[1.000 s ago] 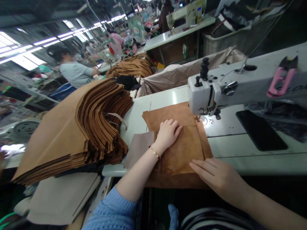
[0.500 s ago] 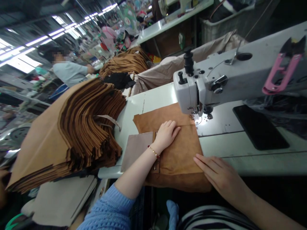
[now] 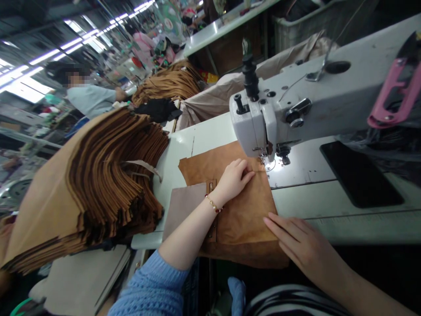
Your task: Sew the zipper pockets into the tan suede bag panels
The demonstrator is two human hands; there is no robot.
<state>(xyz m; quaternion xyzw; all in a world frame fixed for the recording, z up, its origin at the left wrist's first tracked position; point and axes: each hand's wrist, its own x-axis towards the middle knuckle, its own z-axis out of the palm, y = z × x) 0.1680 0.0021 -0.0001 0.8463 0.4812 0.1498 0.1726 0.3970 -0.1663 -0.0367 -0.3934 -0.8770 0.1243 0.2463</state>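
Note:
A brown leather-like panel (image 3: 243, 210) lies on the pale green sewing table, its upper right part under the needle area of the white sewing machine (image 3: 253, 127). My left hand (image 3: 234, 177) rests on the panel just left of the needle, fingers bent and drawn together; whether they pinch the material is hidden. A grey piece (image 3: 186, 204) and a narrow zipper strip (image 3: 211, 232) lie beneath my left wrist. My right hand (image 3: 297, 239) touches the panel's right edge with its fingertips, fingers extended and flat.
A tall folded stack of brown pieces (image 3: 108, 175) stands at the left. Beside the machine lies a black phone (image 3: 362, 175). Pink thread snips (image 3: 394, 96) sit on the machine arm. Grey sheets (image 3: 85, 276) are at lower left. A person in light blue (image 3: 92, 98) is further back.
My left hand has shifted slightly right, nearer the needle, and its fingers are more bent. The whole view has moved a little. My right hand stays at the panel's edge.

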